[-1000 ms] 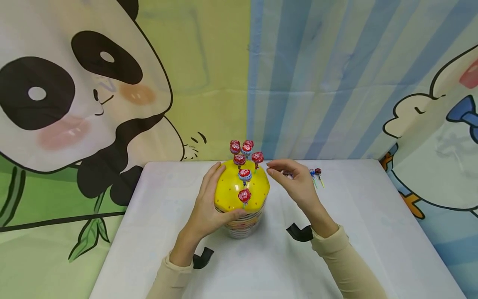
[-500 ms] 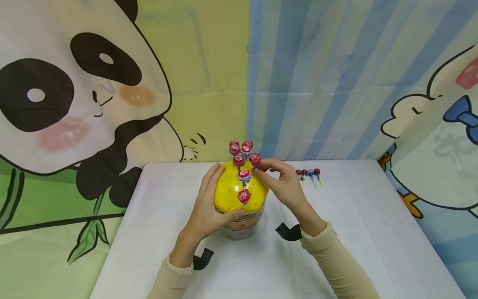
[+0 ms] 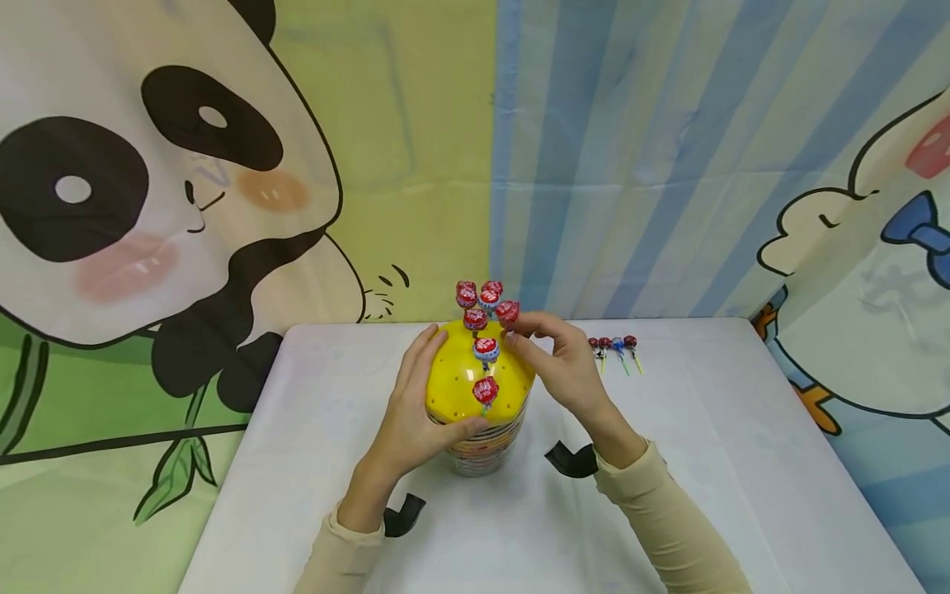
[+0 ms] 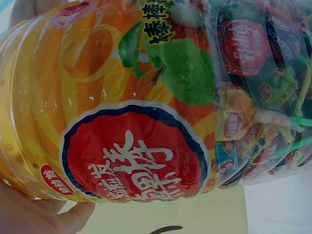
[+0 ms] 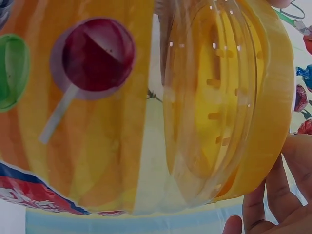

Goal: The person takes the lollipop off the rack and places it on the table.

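Observation:
A clear plastic candy jar (image 3: 481,455) with a domed yellow lid (image 3: 453,375) stands upright on the table. Several wrapped lollipops stick up from the lid's holes, among them a red one (image 3: 486,389) near the front. My left hand (image 3: 411,412) holds the lid's left side, fingers behind and thumb in front. At the lid's right edge, my right hand (image 3: 560,363) pinches a red lollipop (image 3: 508,312) just below its candy head; the fingertips hide its stick. In the left wrist view, the jar's printed label (image 4: 141,151) and wrapped candies inside (image 4: 258,122) show.
Several more lollipops (image 3: 619,343) lie in a row on the white table (image 3: 712,462), right of and behind my right hand. A cartoon-printed cloth backdrop (image 3: 416,165) rises directly behind the table's back edge. Black straps (image 3: 571,459) hang at both wrists.
My right hand has moved left from beside the lid to the red lollipop at its right edge and taken hold of it. That lollipop has shifted slightly left. My left hand stays on the lid.

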The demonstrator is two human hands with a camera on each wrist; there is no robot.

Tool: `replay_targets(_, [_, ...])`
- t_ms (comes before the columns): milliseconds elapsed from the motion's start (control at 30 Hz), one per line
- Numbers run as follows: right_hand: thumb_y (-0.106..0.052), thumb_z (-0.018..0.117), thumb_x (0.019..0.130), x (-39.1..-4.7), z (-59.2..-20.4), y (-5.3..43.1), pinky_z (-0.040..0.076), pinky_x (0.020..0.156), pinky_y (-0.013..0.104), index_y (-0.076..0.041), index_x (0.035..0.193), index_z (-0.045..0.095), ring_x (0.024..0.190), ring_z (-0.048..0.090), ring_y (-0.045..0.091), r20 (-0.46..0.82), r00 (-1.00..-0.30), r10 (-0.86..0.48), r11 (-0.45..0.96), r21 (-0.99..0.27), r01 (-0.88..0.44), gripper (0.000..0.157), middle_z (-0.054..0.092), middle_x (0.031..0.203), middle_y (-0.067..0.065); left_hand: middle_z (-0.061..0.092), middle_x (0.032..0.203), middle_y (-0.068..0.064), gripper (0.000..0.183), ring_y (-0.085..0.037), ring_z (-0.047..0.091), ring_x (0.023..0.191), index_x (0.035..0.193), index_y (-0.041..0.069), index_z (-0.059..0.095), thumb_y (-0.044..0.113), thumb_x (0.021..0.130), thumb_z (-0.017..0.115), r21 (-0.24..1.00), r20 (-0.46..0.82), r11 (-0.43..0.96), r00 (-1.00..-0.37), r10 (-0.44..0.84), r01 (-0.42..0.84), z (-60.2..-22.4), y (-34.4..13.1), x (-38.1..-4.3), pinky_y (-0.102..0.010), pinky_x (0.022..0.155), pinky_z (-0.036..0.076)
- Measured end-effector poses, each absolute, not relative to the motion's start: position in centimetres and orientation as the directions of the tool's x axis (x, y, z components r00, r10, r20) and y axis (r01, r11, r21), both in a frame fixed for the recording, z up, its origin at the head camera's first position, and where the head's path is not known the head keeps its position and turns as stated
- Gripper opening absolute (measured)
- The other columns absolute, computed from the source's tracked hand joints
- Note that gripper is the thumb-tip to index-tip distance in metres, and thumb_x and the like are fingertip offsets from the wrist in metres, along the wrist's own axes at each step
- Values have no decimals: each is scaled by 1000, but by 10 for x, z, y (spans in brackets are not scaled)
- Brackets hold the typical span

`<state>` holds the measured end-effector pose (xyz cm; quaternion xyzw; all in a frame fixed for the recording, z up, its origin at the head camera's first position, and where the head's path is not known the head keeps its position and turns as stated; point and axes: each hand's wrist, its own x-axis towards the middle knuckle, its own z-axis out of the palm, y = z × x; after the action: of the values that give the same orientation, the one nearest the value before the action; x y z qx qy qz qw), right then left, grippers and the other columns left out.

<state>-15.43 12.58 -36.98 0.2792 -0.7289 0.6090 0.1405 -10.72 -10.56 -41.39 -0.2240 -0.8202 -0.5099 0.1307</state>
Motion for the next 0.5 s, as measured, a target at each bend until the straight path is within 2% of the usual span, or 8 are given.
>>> replay_targets(200, [0,64,96,-156,-368,132,48,86,37,-4,109,71,95,57,24,548,-808,-217,93,-812,-576,16,69,102,7,14,163,10,106,-18,37,139,158,30,26,48,73,87,778,442,382,-867,232,499,-413,-104,-108,-45,104,45])
replay_targets(333, [0,66,95,-159,-372,143,49,73,28,-5,107,71,93,59,21,524,-833,-179,130,-826,-548,14,69,102,6,15,164,7,106,-18,37,139,158,30,27,48,73,87,777,443,384,-867,228,499,-414,-104,-109,-45,104,45])
replay_targets(433, [4,66,94,-162,-378,155,50,69,24,-1,107,71,91,60,18,498,-854,-152,168,-839,-518,14,69,102,10,16,164,3,106,-19,36,139,158,29,27,48,73,87,778,443,386,-868,226,497,-414,-104,-109,-45,104,45])
replay_targets(500, [7,65,93,-165,-384,164,52,72,24,3,107,70,90,60,18,482,-866,-133,188,-846,-499,15,68,103,14,16,164,1,105,-19,37,139,158,29,27,48,73,87,779,440,386,-869,224,494,-414,-104,-108,-46,104,45])
